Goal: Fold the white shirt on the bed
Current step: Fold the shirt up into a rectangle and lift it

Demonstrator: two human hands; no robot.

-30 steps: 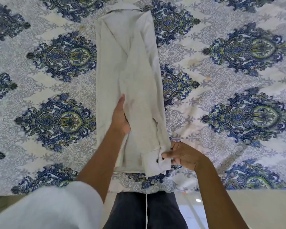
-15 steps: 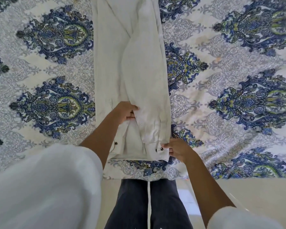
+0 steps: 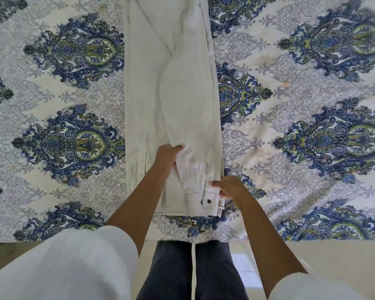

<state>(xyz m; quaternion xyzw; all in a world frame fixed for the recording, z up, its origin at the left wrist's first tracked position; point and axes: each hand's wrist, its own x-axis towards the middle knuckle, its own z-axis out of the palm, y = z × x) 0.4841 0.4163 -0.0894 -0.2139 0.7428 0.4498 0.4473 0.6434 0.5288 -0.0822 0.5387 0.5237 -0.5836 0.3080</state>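
Shirt: 1 long white cotton shirt (image 3: pixel 171 100) on the blue flowery bedsheet (image 3: pixel 301 137), lengthways away from the person.
Hands: 2. Left hand (image 3: pixel 166 158) pinches the sleeve; right hand (image 3: pixel 228 188) probably grips the cuff.

Only 1 view is given, from a wide-angle camera worn on the person's head, looking steeply down and forward over the near edge of the bed (image 3: pixel 52 191). It sits close, with both forearms reaching up into the picture from its lower edge and the person's dark trousers (image 3: pixel 191 271) straight below. The patterned bed cover bows towards the corners, and its far part runs out of the picture's upper edge.
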